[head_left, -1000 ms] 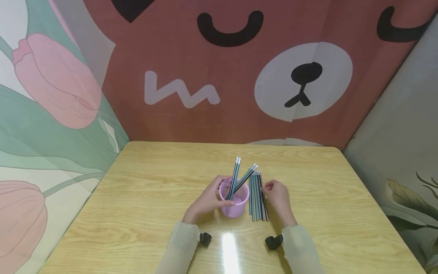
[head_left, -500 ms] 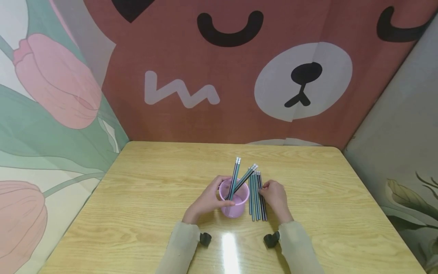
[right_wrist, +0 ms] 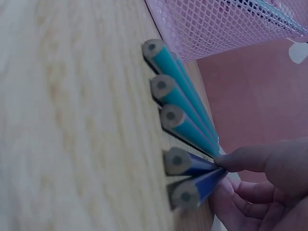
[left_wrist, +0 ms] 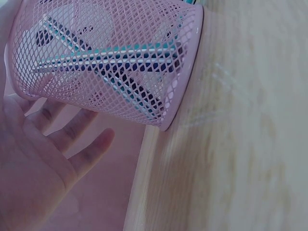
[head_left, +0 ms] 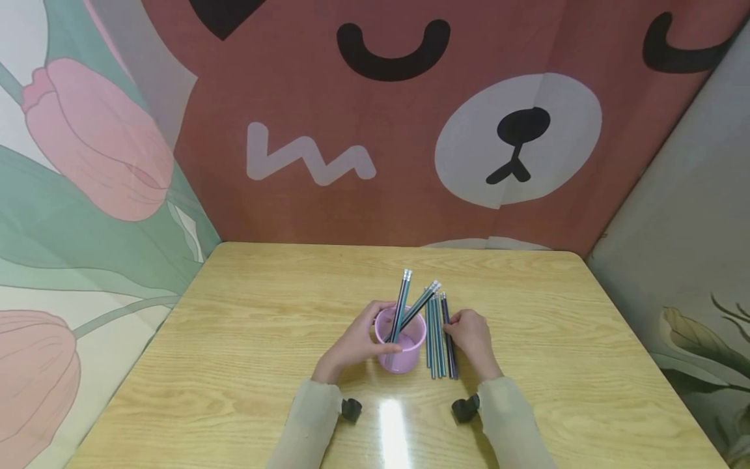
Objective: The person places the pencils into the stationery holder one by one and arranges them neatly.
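Wood-grain worktop [head_left: 263, 312] set against a wall [head_left: 316, 215] printed with a pinkish-red cartoon animal. Pink mesh cup [head_left: 400, 361] stands upright near the middle, four pencils inside by the head view: an upright pair [head_left: 401, 296] and a leaning pair [head_left: 423, 299], eraser ends up; the two pairs cross within the mesh. Just right of it, a row of teal pencils [head_left: 432, 339] lies flat; at its outer edge, two dark blue pencils [right_wrist: 187, 192], apart from the teal at their near ends.

Left hand [head_left: 354, 342] wraps the cup loosely, thumb over the near rim, little finger spread off the mesh. Right hand [head_left: 472, 332] is nearly closed, its fingers pinching the dark pair partway along; exact contact partly hidden.

Step in hand, I judge: taking up two more pencils for the cup. Next move calls for a firm pinch on both, a lift clear of the teal neighbours and a tilt to bring the plain ends over the rim, cup held steady.

Outward: pale sleeves [head_left: 512, 417], a small black camera [head_left: 465, 410] at each wrist.
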`<state>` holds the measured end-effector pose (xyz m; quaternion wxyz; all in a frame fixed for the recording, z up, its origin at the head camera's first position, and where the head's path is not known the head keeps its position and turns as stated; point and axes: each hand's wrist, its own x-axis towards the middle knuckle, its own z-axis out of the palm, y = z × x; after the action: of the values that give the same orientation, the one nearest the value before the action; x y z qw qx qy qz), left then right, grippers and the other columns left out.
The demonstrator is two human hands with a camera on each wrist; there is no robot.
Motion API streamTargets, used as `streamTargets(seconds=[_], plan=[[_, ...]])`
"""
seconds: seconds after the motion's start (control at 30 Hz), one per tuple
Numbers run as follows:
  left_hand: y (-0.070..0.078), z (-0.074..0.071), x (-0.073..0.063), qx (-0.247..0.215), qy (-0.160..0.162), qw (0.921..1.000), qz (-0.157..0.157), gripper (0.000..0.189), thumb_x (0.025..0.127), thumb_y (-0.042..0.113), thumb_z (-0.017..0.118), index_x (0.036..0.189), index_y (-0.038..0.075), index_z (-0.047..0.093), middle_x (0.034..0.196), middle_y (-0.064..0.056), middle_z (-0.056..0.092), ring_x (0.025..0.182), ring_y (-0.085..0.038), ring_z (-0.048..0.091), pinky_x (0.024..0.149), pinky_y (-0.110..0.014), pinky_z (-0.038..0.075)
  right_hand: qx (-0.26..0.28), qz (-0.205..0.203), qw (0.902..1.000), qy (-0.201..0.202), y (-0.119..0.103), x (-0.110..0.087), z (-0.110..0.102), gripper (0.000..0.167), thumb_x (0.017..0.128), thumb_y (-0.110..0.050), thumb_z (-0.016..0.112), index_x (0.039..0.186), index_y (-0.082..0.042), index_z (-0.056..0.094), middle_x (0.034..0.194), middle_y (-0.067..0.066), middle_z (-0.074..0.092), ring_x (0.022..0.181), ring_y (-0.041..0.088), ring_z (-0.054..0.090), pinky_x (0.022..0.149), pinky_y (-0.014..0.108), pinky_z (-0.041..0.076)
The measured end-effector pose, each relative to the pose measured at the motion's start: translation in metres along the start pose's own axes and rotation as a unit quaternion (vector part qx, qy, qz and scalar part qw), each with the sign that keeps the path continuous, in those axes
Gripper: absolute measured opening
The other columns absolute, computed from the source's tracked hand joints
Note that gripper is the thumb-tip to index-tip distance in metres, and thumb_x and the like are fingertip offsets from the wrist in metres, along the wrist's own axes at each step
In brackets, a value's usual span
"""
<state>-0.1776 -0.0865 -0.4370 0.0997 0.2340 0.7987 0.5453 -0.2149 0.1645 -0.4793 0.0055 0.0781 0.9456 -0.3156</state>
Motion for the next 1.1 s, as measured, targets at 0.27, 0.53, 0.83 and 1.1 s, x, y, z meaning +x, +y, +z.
streamTargets(seconds=[0.27, 0.53, 0.83, 1.1], plan=[[-0.035, 0.006, 0.011, -0.003, 0.013, 0.9998, 0.012, 0.078, 0.075, 0.022, 0.083, 0.141, 0.014, 0.042, 0.144, -0.005, 0.047, 0.134, -0.027, 0.045, 0.115, -0.052, 0.034, 0.086, 0.025, 0.9956, -0.028, 0.008, 0.000, -0.001, 0.021, 0.085, -0.010, 0.067, 0.097, 0.008, 0.065, 0.091, 0.021, 0.069, 0.070, 0.021, 0.065, 0.060, 0.029, 0.057], [-0.035, 0.005, 0.010, 0.005, 0.013, 0.9998, 0.014, 0.079, 0.075, 0.026, 0.084, 0.141, 0.015, 0.041, 0.144, -0.005, 0.047, 0.135, -0.027, 0.044, 0.114, -0.052, 0.035, 0.166, 0.030, 0.9857, -0.005, 0.006, -0.007, -0.020, 0.028, 0.090, -0.008, 0.061, 0.113, 0.008, 0.061, 0.101, 0.024, 0.066, 0.072, 0.019, 0.066, 0.065, 0.028, 0.060], [-0.036, 0.006, 0.010, 0.006, 0.007, 1.0000, 0.001, 0.082, 0.074, 0.027, 0.084, 0.142, 0.017, 0.040, 0.144, -0.003, 0.047, 0.136, -0.025, 0.043, 0.115, -0.051, 0.034, 0.249, -0.020, 0.9642, 0.089, -0.009, -0.023, -0.043, 0.023, 0.092, -0.006, 0.061, 0.112, 0.005, 0.061, 0.107, 0.024, 0.066, 0.077, 0.005, 0.064, 0.069, 0.020, 0.060], [-0.037, 0.006, 0.011, 0.005, 0.012, 0.9999, 0.009, 0.081, 0.074, 0.026, 0.084, 0.142, 0.016, 0.041, 0.144, -0.003, 0.048, 0.135, -0.025, 0.044, 0.115, -0.051, 0.034, 0.421, -0.130, 0.8738, 0.206, -0.034, -0.043, -0.059, 0.015, 0.088, 0.003, 0.064, 0.102, 0.009, 0.061, 0.087, -0.005, 0.066, 0.081, 0.001, 0.066, 0.072, 0.022, 0.059]])
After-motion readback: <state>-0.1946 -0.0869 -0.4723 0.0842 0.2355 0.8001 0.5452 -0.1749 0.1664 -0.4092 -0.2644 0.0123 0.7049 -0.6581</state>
